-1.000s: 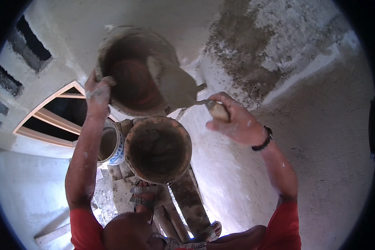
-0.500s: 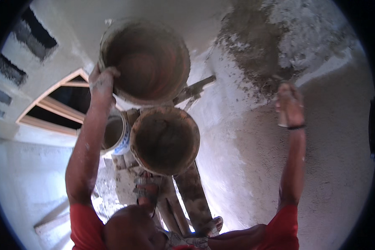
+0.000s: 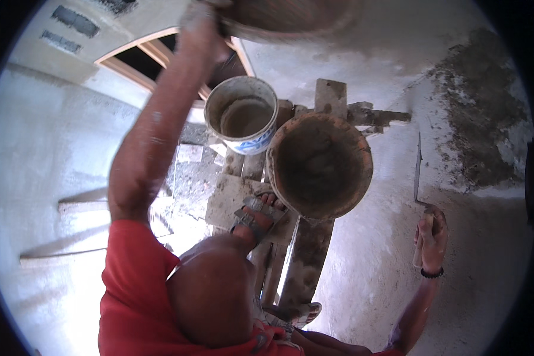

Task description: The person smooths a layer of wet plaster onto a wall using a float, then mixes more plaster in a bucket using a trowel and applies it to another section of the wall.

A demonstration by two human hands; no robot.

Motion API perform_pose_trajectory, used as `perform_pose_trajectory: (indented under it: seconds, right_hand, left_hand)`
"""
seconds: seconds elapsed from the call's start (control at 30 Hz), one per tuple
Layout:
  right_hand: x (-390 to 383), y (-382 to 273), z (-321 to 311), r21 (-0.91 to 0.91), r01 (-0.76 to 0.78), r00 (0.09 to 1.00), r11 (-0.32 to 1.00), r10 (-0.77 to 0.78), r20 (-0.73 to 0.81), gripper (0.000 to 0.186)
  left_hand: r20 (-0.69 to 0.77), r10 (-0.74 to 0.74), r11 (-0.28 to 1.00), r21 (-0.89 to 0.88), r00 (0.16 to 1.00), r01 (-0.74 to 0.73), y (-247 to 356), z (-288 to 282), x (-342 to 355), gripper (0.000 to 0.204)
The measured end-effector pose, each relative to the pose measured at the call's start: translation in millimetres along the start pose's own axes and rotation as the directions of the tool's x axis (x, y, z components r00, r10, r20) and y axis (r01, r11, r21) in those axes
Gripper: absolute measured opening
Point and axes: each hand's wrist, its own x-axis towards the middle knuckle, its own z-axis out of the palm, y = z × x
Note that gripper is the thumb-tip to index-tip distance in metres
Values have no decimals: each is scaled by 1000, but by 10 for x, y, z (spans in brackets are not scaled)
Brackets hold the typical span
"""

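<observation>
My left hand (image 3: 200,29) is raised at the top of the view, gripping the rim of a wide, mud-stained basin (image 3: 291,18), which the upper picture edge cuts off. At the right, my right hand (image 3: 431,237) is closed round the handle of a trowel (image 3: 418,169). Its thin blade shows almost edge-on, pointing up beside the wall. A patch of rough grey mortar (image 3: 486,113) covers the wall beyond the trowel. Below the raised basin, a second round basin (image 3: 320,166) with mortar-coloured contents rests on the planks.
A white bucket (image 3: 243,133) with grey material inside stands left of the lower basin. Wooden planks (image 3: 305,261) form a narrow platform under my sandalled feet (image 3: 258,216). A wood-framed opening (image 3: 154,56) lies at the upper left, and a plastered wall (image 3: 368,249) runs along the right.
The view has turned, so the bucket and lower basin sit farther right. My left hand and its basin have moved up, partly out of view. My right hand and trowel are lower, away from the mortar patch.
</observation>
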Motion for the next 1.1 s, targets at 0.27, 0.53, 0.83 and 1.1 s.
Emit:
perform_pose_trajectory:
  seconds: [0.27, 0.53, 0.83, 1.1]
  right_hand:
    - [18, 112, 74, 62, -11, 999, 998, 8, 50, 48]
    - [180, 117, 455, 29, -27, 988, 999, 22, 155, 46]
    - [256, 136, 658, 12, -40, 976, 999, 36, 214, 44]
    - [144, 72, 534, -60, -123, 984, 991, 130, 122, 40]
  left_hand:
    - [-141, 231, 786, 611, 963, -99, 230, -2285, -209, 31]
    - [-801, -93, 889, 201, 592, 411, -676, -5013, -926, 55]
    - [-691, 91, 266, 711, 717, 651, -504, -6172, -1743, 53]
    - [-977, 165, 825, 212, 136, 523, 264, -5834, -1700, 107]
